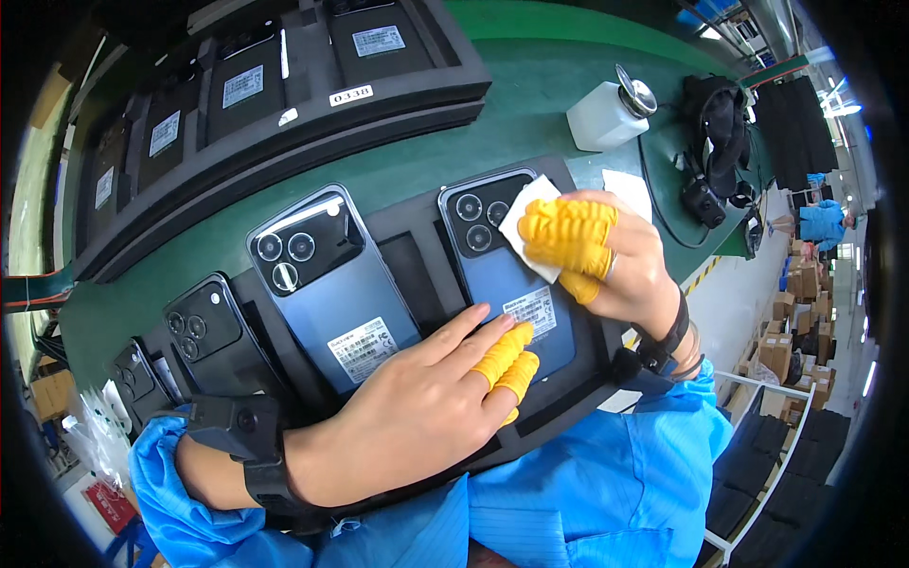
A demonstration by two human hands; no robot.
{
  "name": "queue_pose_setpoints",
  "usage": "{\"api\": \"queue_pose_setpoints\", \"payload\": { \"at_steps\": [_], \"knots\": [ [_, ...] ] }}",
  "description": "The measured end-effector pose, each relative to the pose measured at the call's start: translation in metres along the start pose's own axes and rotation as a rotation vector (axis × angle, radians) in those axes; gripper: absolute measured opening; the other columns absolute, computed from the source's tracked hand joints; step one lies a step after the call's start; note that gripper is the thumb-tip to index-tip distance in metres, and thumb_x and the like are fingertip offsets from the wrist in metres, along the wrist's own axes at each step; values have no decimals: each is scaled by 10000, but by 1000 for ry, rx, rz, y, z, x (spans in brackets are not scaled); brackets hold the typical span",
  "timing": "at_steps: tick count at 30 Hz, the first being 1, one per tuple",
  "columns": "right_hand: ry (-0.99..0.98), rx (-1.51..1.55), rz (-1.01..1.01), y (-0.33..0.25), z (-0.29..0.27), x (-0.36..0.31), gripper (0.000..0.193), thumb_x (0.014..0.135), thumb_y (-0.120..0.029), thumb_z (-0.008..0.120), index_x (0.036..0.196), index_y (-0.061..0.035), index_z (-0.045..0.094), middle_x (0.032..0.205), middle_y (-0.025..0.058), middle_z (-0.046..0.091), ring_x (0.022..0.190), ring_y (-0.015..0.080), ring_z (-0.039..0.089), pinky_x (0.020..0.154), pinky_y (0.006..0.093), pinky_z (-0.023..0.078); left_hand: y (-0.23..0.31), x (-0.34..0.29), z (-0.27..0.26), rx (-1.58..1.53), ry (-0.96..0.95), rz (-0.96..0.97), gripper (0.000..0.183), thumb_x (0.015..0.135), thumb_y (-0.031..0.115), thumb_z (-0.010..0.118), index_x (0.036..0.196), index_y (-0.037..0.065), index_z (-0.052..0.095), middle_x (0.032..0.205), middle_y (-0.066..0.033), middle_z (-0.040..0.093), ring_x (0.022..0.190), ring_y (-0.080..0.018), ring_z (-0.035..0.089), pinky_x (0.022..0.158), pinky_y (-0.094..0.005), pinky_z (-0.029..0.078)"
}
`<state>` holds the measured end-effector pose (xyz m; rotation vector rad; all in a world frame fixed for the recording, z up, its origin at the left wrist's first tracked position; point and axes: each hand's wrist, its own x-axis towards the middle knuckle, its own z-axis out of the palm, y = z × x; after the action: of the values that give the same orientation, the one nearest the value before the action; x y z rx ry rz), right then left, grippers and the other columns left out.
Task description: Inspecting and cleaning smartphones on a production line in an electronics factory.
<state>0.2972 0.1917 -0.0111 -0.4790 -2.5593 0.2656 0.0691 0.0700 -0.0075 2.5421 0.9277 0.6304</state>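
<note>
Lying in a recess of the dark foam tray [402, 214]: one blue phone [492, 275], back up, long axis running from 11 to 5 o'clock, camera block toward 11, pale label toward 5.

White cloth [530, 196], one: at the phone's 1 o'clock, beside the camera block.

Right hand [620, 251], fingers in yellow covers: grip bunched around the cloth; phone at its 8 o'clock. Nearer hand to the camera end.

Left hand [426, 388]: grip loosely spread, nothing seen held; fingertips over the phone's lower half, by the label. Phone at its 1 o'clock. Nearer hand to the label end.

Second blue phone [355, 284]: at 9 o'clock, same tray.

Upper tray [312, 130]: at 10 o'clock.

White bottle [601, 118], metal-topped: at 1 o'clock, on the green tabletop [530, 90].
</note>
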Motion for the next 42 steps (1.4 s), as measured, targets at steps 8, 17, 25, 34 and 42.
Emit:
{"api": "queue_pose_setpoints", "payload": {
  "at_steps": [8, 17, 25, 34, 42],
  "knots": [
    [-71, 117, -141, 1, 6, 1, 245, 674, -61, 733, 914, -17, 721, 921, 121, 713, 912, 322, 694, 914, 463, 535, 0, 1, -1, 2, -12, 2, 260, 842, 247, 684, 953, 12, 674, 1221, -185, 648, 1204, -293, 593, 1086, -428, 427],
    [312, 37, 138, 29, -5, 7, 276, 728, 65, 679, 987, -23, 713, 1012, 141, 724, 926, 316, 695, 897, 384, 526, 0, 1, -3, 0, -47, -4, 221, 834, 254, 701, 904, 45, 684, 1265, -163, 634, 1246, -279, 566, 1090, -433, 425],
    [77, 146, 170, 4, -2, -1, 240, 668, 78, 670, 881, -29, 703, 908, 109, 728, 831, 289, 701, 865, 402, 527, -2, 1, -4, -63, -57, 9, 327, 889, 220, 629, 1092, -37, 640, 1197, -223, 648, 1212, -317, 588, 1119, -435, 387],
    [425, 776, 550, 17, -19, -29, 251, 926, -168, 626, 1063, 41, 622, 1065, 153, 681, 1016, 281, 676, 916, 389, 522, 1, 3, -4, -17, -74, -31, 221, 828, 244, 710, 938, 53, 710, 1227, -168, 654, 1243, -275, 570, 1094, -437, 419],
    [537, 1382, 710, 56, -14, -17, 400, 946, -141, 626, 1307, 12, 549, 1286, 138, 616, 1160, 208, 622, 1012, 399, 500, 1, 2, -4, -13, -81, -34, 221, 832, 259, 718, 897, 48, 704, 1221, -188, 653, 1246, -278, 569, 1096, -445, 414]
  ]
}}
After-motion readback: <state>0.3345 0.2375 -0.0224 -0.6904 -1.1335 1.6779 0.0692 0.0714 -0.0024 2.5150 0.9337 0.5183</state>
